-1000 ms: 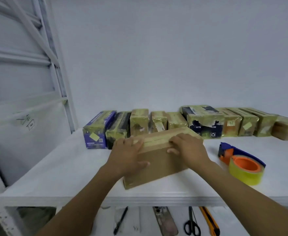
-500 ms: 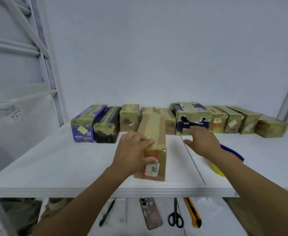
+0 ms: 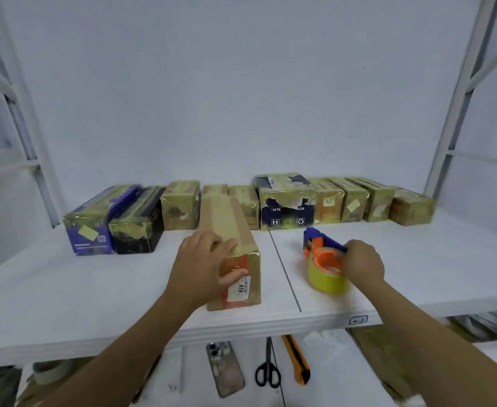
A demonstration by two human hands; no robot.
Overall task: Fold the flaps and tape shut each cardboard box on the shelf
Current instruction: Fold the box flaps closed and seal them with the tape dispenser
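Left hand: the left hand is being laid over the near end of the long brown cardboard box; its fingers are being curled over the top edge, while the thumb is being pressed against the end face beside a white label.
Right hand: the right hand is being closed around the blue and orange tape dispenser, which is loaded with a roll of yellow tape; the dispenser is being gripped from its right side.
Box being worked on: it is being held lengthwise on the white shelf, near the front edge, left of the board seam, with a tape strip already running along its top.
Dispenser: it is resting on the shelf, well apart from the box, just right of the seam.
Back row: a row of tape-wrapped boxes is standing along the wall.
Lower level: a phone, black-handled scissors and an orange utility knife are lying below the shelf.
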